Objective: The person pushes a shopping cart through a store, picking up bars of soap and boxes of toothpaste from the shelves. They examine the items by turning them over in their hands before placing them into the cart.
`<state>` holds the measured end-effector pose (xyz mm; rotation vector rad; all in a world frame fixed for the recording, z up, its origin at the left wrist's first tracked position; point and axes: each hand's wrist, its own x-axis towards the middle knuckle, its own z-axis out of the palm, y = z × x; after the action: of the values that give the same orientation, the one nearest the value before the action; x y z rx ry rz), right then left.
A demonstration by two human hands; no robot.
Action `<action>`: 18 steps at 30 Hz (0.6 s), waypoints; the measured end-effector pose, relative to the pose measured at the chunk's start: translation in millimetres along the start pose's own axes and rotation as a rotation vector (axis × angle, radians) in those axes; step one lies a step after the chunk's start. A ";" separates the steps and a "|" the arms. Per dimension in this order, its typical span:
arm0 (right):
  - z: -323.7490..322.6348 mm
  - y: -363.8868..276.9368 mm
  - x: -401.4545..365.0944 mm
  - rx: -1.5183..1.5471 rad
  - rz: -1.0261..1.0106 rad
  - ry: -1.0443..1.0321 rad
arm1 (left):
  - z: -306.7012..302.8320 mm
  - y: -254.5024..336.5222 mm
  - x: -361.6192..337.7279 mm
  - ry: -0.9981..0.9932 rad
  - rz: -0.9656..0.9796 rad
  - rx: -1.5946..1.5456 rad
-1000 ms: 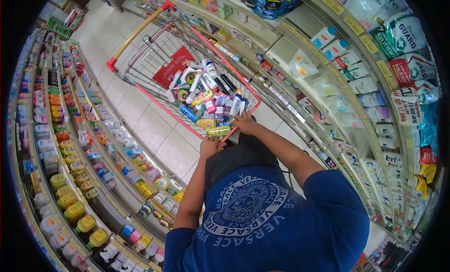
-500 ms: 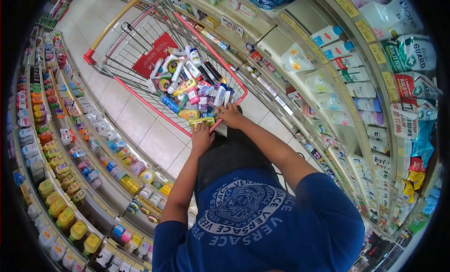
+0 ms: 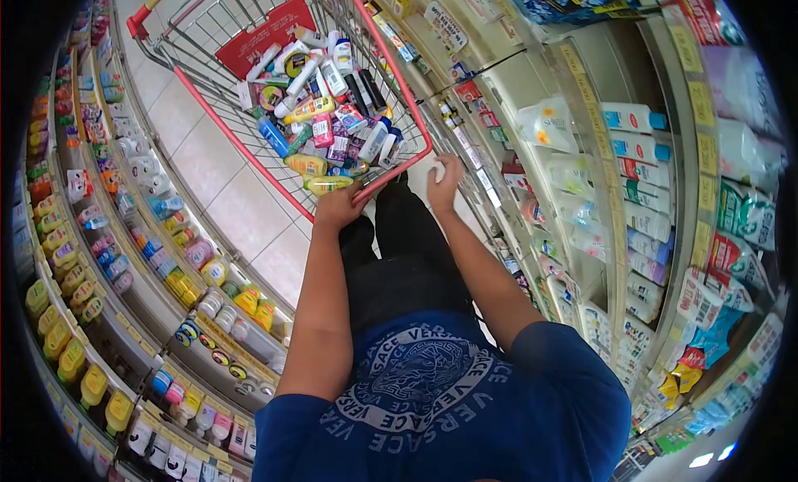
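My left hand is closed around the red front rail of the shopping cart, at the corner beside a yellow bottle. Just right of the cart, my right hand hangs above my leg with its fingers curled, off the rail; whether it holds anything small is hidden. Many bottles, tubes and small packs lie heaped in the cart, among them a blue bottle, a pink pack and a white bottle.
Shelves of yellow bottles and other small goods curve along the left. On the right, shelves hold white bottles with blue caps and refill pouches. Tiled floor runs between them.
My right hand has let go of the cart edge and moved right. My left hand has shifted from the yellow bottle onto the rail. The cart sits slightly further left and up.
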<state>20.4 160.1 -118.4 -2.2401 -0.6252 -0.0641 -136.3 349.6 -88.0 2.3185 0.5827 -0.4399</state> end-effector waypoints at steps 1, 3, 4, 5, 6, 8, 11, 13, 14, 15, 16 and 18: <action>-1.8 19.6 3.2 -0.067 0.051 -0.010 | -5.6 2.6 0.4 -0.030 -0.014 0.001; 0.0 63.2 11.7 -0.171 0.111 -0.073 | -7.6 4.1 1.2 -0.042 -0.041 -0.028; 0.2 79.7 17.9 -0.272 0.170 -0.126 | -2.4 0.3 1.8 0.004 -0.003 -0.024; -0.5 86.2 28.9 -0.275 0.168 -0.141 | 0.2 -2.1 3.1 0.053 0.034 -0.019; 0.3 92.9 42.2 -0.428 0.216 -0.184 | 2.2 -4.9 6.6 0.052 0.020 -0.029; -0.2 100.6 68.6 -0.645 0.260 -0.244 | 3.4 -6.0 6.3 -0.001 -0.014 -0.049; 13.3 125.1 105.9 -0.766 0.237 -0.232 | 6.8 -8.8 6.2 0.045 0.005 -0.034; 23.1 138.5 123.3 -0.836 0.211 -0.202 | 0.9 -5.5 6.5 0.014 -0.024 -0.056; 26.5 136.1 134.2 -0.819 0.320 -0.243 | -2.4 -4.3 7.0 -0.017 -0.039 -0.068; 31.6 132.6 143.9 -0.797 0.431 -0.282 | -4.2 -3.6 7.2 -0.017 -0.049 -0.071; 37.3 133.9 150.7 -0.795 0.488 -0.318 | -4.8 -3.8 6.9 -0.032 -0.053 -0.059; 44.0 133.9 149.3 -0.824 0.379 -0.292 | -5.3 -3.6 7.5 -0.048 -0.059 -0.043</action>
<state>205.8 178.1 -204.7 -3.1715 -0.3321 0.2441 -131.0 357.8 -89.7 2.2485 0.6321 -0.5043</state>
